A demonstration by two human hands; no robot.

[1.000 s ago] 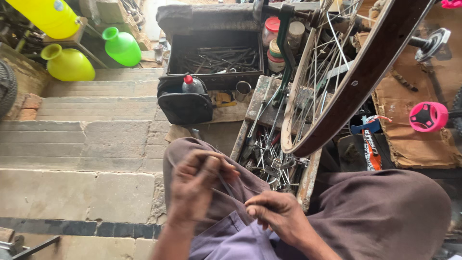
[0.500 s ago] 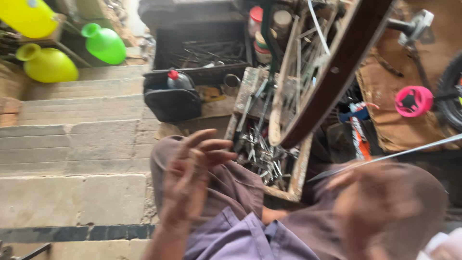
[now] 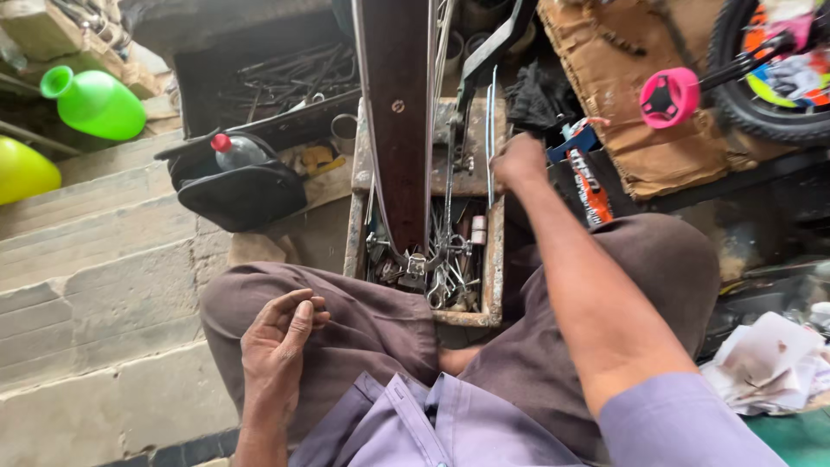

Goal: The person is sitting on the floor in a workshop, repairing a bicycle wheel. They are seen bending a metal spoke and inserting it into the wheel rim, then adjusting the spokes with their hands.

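I sit with a wooden toolbox [image 3: 494,259] of metal tools between my knees. A dark bicycle rim [image 3: 398,112] stands edge-on in it, running away from me. My right hand [image 3: 519,161] reaches forward over the box's far right corner, closed around thin metal spokes [image 3: 491,104] that stand upright beside the rim. My left hand [image 3: 278,339] rests on my left thigh, fingers curled toward the thumb, with nothing visible in them. Pliers and small parts [image 3: 441,277] lie in the near end of the box.
Stone steps [image 3: 86,285] lie to the left, with a green jug [image 3: 97,104] and a yellow jug [image 3: 19,169] above. A black bag [image 3: 242,197] holds a red-capped bottle [image 3: 235,149]. At right are cardboard [image 3: 622,130], a pink wheel [image 3: 670,95], a small tyre [image 3: 765,117] and crumpled paper [image 3: 765,363].
My hands were together on my lap; the right one has swung forward and closed on the spokes beside the rim. The left one has dropped onto my thigh. The view has tilted down.
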